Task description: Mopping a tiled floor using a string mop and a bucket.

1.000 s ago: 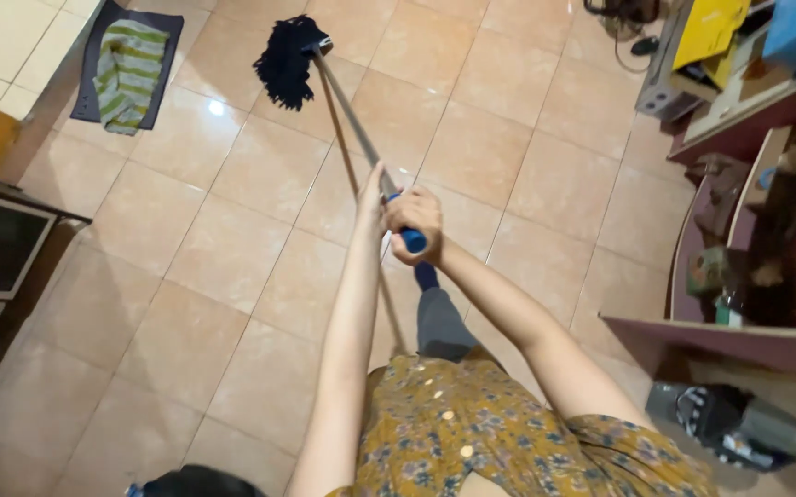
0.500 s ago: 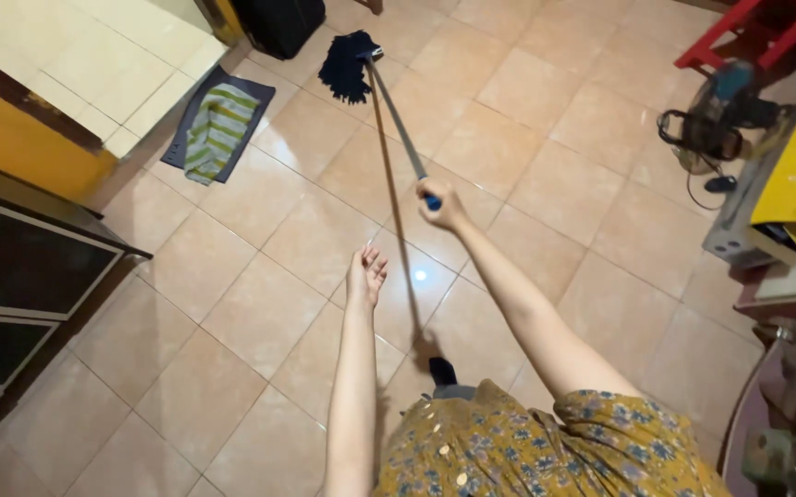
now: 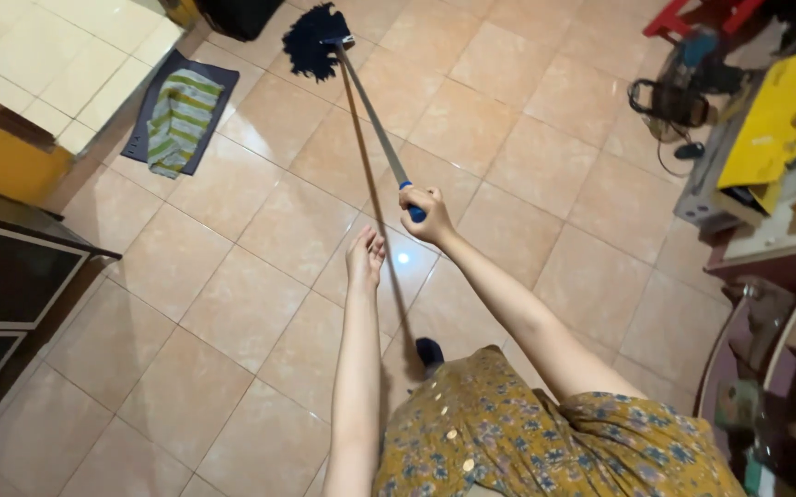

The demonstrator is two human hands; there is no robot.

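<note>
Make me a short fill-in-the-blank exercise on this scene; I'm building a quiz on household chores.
1. The right hand grips the blue end of the long ____ handle.
2. The left hand is ____, holding nothing.
3. The dark stringy mop head rests on the beige ____ floor.
4. A green-and-white ____ cloth lies on a dark mat.

Missing words: mop; open; tiled; striped

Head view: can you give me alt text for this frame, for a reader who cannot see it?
Seen from above, a person's right hand grips the blue end of a long mop handle, its dark mop head on the tan tiled floor. The left hand hangs open and empty beside it, near a striped cloth on a dark mat.
</note>
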